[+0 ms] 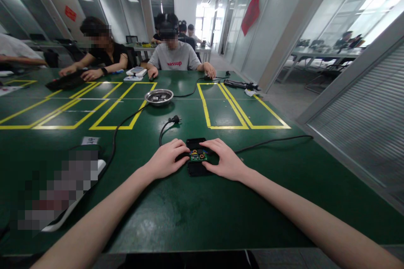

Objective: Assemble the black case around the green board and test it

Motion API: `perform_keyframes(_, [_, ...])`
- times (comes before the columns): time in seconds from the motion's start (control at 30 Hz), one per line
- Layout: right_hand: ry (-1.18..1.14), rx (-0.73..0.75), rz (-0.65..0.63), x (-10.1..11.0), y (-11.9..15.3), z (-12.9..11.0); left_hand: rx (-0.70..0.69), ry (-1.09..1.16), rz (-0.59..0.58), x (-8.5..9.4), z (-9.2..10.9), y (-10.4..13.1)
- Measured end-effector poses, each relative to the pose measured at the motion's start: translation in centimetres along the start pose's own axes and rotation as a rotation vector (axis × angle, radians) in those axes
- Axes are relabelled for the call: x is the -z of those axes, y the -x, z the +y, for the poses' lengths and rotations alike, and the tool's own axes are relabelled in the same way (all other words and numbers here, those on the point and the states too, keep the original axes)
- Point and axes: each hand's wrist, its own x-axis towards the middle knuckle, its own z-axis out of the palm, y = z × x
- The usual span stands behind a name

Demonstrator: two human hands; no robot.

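Observation:
A small green circuit board with copper-coloured ring coils lies between my two hands, over an opened black plastic case. One case half shows beyond the board and the other half on the near side. My left hand pinches the board's left end with thumb and fingers. At the right end, my right hand holds the board between its thumb below and fingers above. A black cord with a plug comes out on the left, and a black cable runs off to the right.
A metal bowl with small metal parts stands farther back on the green table. A blurred white-edged object lies at left, with a cable beside it. Yellow tape marks rectangles. Co-workers sit across the table and at left.

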Motion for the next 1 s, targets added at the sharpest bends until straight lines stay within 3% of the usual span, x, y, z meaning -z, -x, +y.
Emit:
perform_keyframes(0.63, [0.009,-0.007,-0.003,0.0,0.0,0.3,-0.002,0.018,0.034,-0.3,-0.4,-0.4])
perform_keyframes(1.0, [-0.055,-0.036,-0.146,4.2,0.3,2.5,0.011,0.02,0.038,-0.1,-0.6,-0.1])
